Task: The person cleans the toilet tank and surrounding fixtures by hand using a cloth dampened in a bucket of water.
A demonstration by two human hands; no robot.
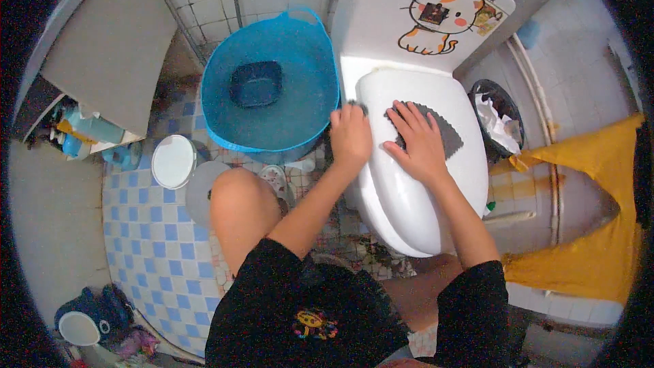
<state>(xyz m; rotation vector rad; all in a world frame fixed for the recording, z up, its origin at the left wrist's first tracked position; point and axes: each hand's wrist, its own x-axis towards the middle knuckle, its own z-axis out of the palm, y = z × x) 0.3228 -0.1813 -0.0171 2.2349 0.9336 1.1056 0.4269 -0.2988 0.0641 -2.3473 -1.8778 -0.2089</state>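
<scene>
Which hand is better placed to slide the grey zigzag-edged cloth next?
Probably the right hand: it lies flat on the grey zigzag-edged cloth. The left hand is curled at the edge of the white toilet lid, away from it.

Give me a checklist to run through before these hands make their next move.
1. Toilet lid down: ok, it is closed.
2. Lid surface bare: not ok, a dark grey piece with a scalloped edge lies on it.
3. Right hand free: not ok, it is spread over that piece.
4. Left hand empty: cannot tell, something dark shows by its curled fingers.
5. Blue tub upright beside the toilet: ok, with a dark blue basin inside.
6. Water in the tub: cannot tell.
</scene>
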